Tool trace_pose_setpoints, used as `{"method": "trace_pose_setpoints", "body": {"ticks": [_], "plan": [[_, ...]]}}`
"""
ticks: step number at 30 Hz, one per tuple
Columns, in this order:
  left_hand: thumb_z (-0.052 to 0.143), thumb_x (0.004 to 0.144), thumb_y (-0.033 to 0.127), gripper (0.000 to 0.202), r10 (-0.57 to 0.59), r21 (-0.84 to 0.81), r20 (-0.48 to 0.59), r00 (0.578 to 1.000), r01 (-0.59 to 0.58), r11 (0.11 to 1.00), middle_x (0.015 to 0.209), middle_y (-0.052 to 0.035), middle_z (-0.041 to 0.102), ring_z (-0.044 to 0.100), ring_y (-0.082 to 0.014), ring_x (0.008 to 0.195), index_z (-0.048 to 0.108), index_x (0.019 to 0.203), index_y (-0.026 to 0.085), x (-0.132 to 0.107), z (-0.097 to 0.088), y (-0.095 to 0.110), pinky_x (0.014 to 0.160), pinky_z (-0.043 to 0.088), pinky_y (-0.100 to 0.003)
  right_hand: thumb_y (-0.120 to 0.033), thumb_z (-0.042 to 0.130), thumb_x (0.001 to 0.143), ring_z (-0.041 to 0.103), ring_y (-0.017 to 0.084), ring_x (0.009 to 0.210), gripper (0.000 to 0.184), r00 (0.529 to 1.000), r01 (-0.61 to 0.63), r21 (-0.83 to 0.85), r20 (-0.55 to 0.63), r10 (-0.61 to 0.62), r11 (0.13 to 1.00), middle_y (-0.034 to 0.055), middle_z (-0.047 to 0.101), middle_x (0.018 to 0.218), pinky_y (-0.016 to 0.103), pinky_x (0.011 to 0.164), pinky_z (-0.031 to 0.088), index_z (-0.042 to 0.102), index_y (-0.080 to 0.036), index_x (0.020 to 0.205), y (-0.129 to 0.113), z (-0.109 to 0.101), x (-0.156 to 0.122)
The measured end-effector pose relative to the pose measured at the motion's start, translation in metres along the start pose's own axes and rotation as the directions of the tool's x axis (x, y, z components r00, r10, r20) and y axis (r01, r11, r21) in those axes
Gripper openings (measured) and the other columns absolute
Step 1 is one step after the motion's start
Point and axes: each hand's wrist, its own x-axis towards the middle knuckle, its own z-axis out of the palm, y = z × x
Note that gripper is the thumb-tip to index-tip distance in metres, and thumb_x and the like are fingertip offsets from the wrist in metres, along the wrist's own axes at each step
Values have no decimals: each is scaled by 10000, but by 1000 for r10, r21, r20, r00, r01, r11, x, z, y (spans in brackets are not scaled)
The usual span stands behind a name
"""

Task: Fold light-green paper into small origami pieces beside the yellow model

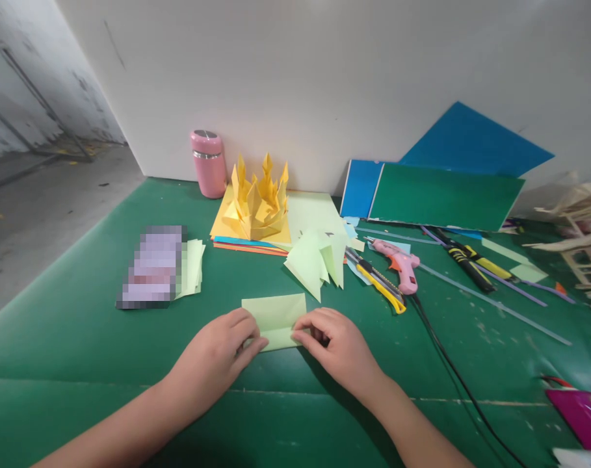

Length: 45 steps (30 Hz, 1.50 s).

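Observation:
A light green sheet of paper [275, 313], folded, lies on the green mat [80, 351] in front of me. My left hand [217, 354] pinches its lower left edge with the fingers curled. The fingers of my right hand [337, 344] are bent and press on the paper's lower right edge. Just behind the sheet sits a cluster of folded light green paper pieces [317, 260].
A yellow folded paper crown [256, 205] rests on a stack of coloured sheets, beside a pink flask [208, 162]. To the right lie a yellow utility knife [380, 283], a pink glue gun [402, 263] with its black cord, screwdrivers, and blue and green boards [441, 195]. Green slips [192, 266] lie left.

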Motion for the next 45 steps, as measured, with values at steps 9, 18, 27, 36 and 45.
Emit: {"method": "trace_pose_setpoints", "body": {"ticks": [9, 18, 27, 36, 45], "plan": [[432, 890, 185, 203, -30, -25, 21, 999, 30, 999, 746, -3, 536, 536, -140, 634, 522, 708, 186, 0, 2, 1, 572, 429, -234, -195, 635, 811, 499, 141, 582, 44, 997, -66, -38, -44, 64, 997, -34, 534, 584, 231, 543, 357, 612, -202, 774, 0, 4, 1], [451, 892, 162, 187, -71, 4, 39, 997, 71, 997, 751, -9, 541, 540, -152, 660, 527, 722, 173, 0, 4, 1, 609, 427, -259, -170, 605, 830, 502, 142, 602, 112, 999, -41, -75, -33, 39, 996, -30, 545, 594, 239, 568, 345, 606, -201, 723, -2, 5, 2], [392, 929, 182, 232, -71, -5, 84, 994, 72, 997, 794, -25, 534, 552, -164, 698, 573, 785, 168, 2, 4, 4, 661, 462, -290, -159, 611, 834, 507, 146, 618, 113, 999, -33, -86, -27, 31, 996, -26, 551, 608, 241, 573, 346, 606, -196, 728, -1, 6, 2], [367, 944, 181, 284, -29, 5, 96, 995, 28, 1000, 838, -44, 531, 557, -165, 718, 630, 837, 166, 0, 6, 2, 700, 480, -304, -145, 605, 832, 509, 147, 619, 124, 999, -29, -94, -28, 27, 995, -25, 553, 605, 241, 572, 352, 600, -200, 720, -1, 5, 3], [370, 949, 206, 277, 18, 8, 25, 1000, -18, 1000, 857, -42, 532, 547, -181, 786, 608, 815, 164, -1, 3, 2, 734, 474, -328, -190, 578, 859, 525, 150, 632, 134, 999, -15, -109, -36, 11, 994, -19, 563, 614, 243, 570, 360, 601, -205, 727, -1, 5, 1]]}}
